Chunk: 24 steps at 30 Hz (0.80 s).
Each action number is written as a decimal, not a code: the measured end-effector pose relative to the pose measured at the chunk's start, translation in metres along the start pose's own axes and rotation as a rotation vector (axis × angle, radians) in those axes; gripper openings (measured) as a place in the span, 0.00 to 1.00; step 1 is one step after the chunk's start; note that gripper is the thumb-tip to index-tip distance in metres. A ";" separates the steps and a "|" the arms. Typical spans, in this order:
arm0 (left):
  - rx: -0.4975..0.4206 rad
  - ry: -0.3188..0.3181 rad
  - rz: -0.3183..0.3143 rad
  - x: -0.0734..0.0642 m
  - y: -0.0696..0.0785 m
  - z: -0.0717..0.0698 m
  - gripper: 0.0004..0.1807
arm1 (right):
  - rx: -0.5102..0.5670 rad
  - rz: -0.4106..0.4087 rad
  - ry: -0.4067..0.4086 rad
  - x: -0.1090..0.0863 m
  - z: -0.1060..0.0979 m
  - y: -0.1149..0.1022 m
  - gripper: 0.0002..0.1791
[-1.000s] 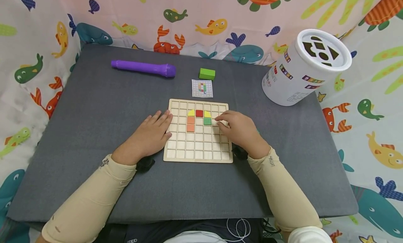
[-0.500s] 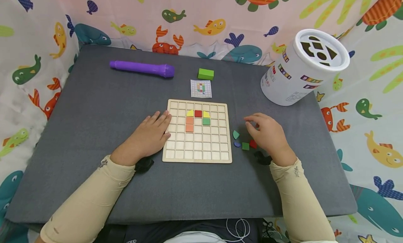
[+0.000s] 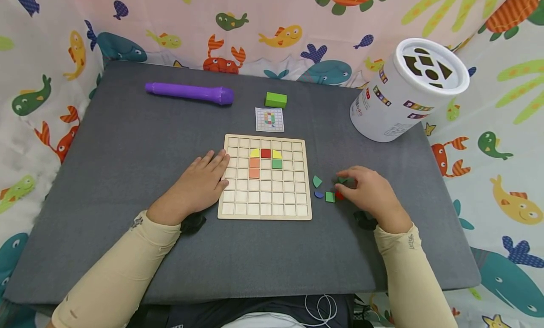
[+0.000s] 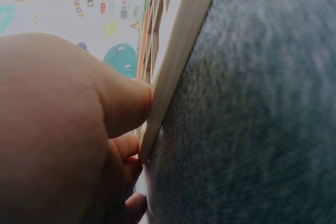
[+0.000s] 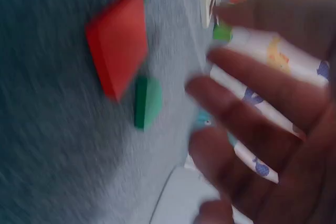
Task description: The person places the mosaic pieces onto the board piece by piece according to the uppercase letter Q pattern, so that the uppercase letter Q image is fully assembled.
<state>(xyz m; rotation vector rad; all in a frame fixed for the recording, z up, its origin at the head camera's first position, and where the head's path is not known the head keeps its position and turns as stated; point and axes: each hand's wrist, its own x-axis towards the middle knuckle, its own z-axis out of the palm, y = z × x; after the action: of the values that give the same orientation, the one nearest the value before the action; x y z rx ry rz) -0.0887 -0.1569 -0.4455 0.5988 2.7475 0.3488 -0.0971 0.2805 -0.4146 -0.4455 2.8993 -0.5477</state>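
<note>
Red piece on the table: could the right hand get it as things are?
Likely yes: the right hand is close by and looks empty, and nothing lies on the red piece.

Seen from above, my right hand (image 3: pixel 370 192) partly covers a red piece (image 3: pixel 338 196); my fingers (image 5: pixel 212 95) blur at the wrist camera, and the card's (image 3: pixel 269 119) details are too small to make out.

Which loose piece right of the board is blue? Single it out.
The blue rounded piece, just right of the board and left of the green square. No other loose piece in view is blue.
</note>
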 end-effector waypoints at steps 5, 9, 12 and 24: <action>0.000 -0.004 0.003 0.000 0.001 0.000 0.37 | 0.008 -0.167 -0.073 -0.006 0.017 -0.005 0.16; 0.001 -0.010 -0.001 0.001 0.001 0.001 0.38 | -0.047 -0.184 -0.071 -0.006 0.025 -0.007 0.15; -0.002 -0.008 0.000 0.001 0.001 0.000 0.38 | -0.062 -0.151 -0.063 -0.006 0.026 -0.009 0.15; 0.007 0.007 0.003 0.000 0.001 0.000 0.37 | -0.012 -0.308 0.105 0.011 0.019 -0.048 0.08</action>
<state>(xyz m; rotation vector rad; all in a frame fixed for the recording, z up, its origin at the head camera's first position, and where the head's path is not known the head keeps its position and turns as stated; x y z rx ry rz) -0.0881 -0.1559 -0.4449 0.6051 2.7558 0.3422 -0.0913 0.2278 -0.4153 -0.9005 2.9512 -0.6114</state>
